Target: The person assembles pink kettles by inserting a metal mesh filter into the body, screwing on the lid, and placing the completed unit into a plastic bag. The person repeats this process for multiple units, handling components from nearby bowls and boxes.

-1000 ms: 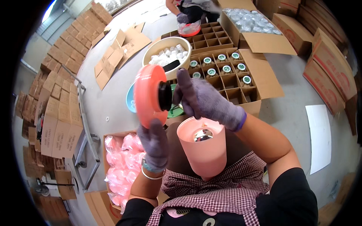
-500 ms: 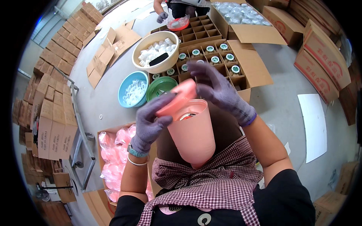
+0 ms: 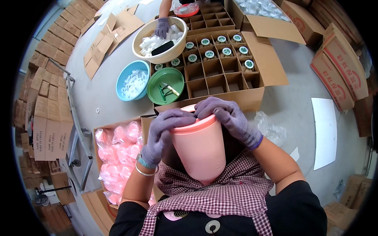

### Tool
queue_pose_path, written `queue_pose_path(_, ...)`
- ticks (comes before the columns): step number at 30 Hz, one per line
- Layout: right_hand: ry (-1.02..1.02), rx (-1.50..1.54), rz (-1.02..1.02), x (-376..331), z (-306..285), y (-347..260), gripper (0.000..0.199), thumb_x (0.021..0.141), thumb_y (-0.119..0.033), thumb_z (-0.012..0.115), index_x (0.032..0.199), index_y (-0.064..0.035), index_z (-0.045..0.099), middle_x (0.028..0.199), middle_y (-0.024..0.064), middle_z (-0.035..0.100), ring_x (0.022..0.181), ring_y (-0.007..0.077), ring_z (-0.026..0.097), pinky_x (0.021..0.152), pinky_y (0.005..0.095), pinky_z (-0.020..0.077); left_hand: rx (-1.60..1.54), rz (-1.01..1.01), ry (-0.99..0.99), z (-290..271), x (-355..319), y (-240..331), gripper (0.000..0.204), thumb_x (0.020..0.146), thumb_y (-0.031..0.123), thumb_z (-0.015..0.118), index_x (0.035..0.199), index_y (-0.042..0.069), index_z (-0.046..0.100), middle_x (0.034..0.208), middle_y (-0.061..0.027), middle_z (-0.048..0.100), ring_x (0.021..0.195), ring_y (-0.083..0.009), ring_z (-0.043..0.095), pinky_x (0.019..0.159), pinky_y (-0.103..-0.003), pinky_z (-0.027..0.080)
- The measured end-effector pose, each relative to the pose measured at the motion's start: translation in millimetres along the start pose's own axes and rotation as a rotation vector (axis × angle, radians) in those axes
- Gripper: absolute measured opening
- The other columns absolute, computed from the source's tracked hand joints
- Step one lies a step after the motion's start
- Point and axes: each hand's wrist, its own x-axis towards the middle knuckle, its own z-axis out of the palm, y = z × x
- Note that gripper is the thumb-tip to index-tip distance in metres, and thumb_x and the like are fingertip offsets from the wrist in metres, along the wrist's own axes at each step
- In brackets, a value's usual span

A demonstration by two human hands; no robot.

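A tapered pink flask body (image 3: 199, 155) stands wide end up against my checked apron, its narrow end towards me. A pink ring-shaped collar (image 3: 195, 128) sits over its wide mouth. My left hand (image 3: 165, 128), in a grey-purple glove, curls over the collar's left side with its fingertips at the top. From the right, my right hand (image 3: 232, 122) grips the same collar, fingers bent over the rim. Both hands nearly meet at the far side of the opening. What lies inside the flask is hidden by my fingers.
Beyond the flask is a divided carton (image 3: 220, 94) with several capped bottles. A green basin (image 3: 177, 74) with tools, a blue basin (image 3: 120, 84) of white rings and a cream basin (image 3: 136, 45) stand left of it. A co-worker's gloved hand (image 3: 162, 28) reaches in there. Bagged pink parts (image 3: 118, 157) fill a box.
The collar, tilted in my left hand before, now lies on the flask's mouth. My right hand has come down onto it. The co-worker's hand has moved into the cream basin.
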Motion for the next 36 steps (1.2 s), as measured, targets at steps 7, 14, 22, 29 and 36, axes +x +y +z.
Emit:
queue_pose_path(7, 0.115, 0.180, 0.129, 7, 12, 25, 0.041, 0.103, -0.032, 0.045, 0.104, 0.0022, 0.068, 0.121, 0.0222, 0.067, 0.128, 0.0368, 0.058, 0.117, 0.0470, 0.0389, 0.663, -0.021, -0.031, 40, 11, 71, 0.062, 0.095, 0.058, 0.053, 0.128, 0.006, 0.065, 0.118, -0.0143, 0.067, 0.110, -0.0350, 0.063, 0.101, -0.046, 0.043)
queue_pose_path(14, -0.158, -0.632, 0.107, -27, -5, -81, 0.037, 0.105, -0.021, 0.052, 0.135, -0.0014, 0.061, 0.135, 0.0201, 0.063, 0.132, 0.0330, 0.057, 0.114, 0.0431, 0.0416, 0.035, -0.824, 0.249, -49, -97, -213, 0.068, 0.105, 0.059, 0.042, 0.127, 0.000, 0.067, 0.113, -0.0119, 0.074, 0.107, -0.0247, 0.069, 0.090, -0.035, 0.054)
queue_pose_path(22, -0.231, -0.440, 0.111, 11, -20, -81, 0.037, 0.095, -0.026, 0.063, 0.120, 0.0002, 0.071, 0.123, 0.0173, 0.070, 0.118, 0.0303, 0.066, 0.107, 0.0411, 0.0472, -0.101, -0.394, 0.174, -6, 3, -139, 0.038, 0.105, 0.028, 0.055, 0.125, -0.002, 0.067, 0.116, -0.0126, 0.072, 0.110, -0.0238, 0.066, 0.100, -0.037, 0.050)
queue_pose_path(29, -1.037, -0.631, -0.572, 18, 98, -161, 0.056, 0.063, -0.032, 0.083, 0.115, -0.0157, 0.067, 0.131, 0.0177, 0.050, 0.130, 0.0408, 0.046, 0.111, 0.0613, 0.0373, -0.930, -0.322, -0.360, 74, -11, -19, 0.068, 0.101, 0.060, 0.052, 0.104, -0.005, 0.074, 0.098, -0.0104, 0.074, 0.094, -0.0202, 0.067, 0.087, -0.033, 0.052)
queue_pose_path(36, -0.431, -0.953, 0.024, 23, 47, -118, 0.052, 0.079, -0.034, 0.074, 0.123, -0.0094, 0.062, 0.128, 0.0214, 0.058, 0.116, 0.0363, 0.059, 0.096, 0.0463, 0.0493, -0.334, -0.319, 0.437, 85, -93, 44, 0.059, 0.095, 0.034, 0.062, 0.135, -0.006, 0.048, 0.113, -0.0162, 0.066, 0.101, -0.0248, 0.064, 0.088, -0.034, 0.052)
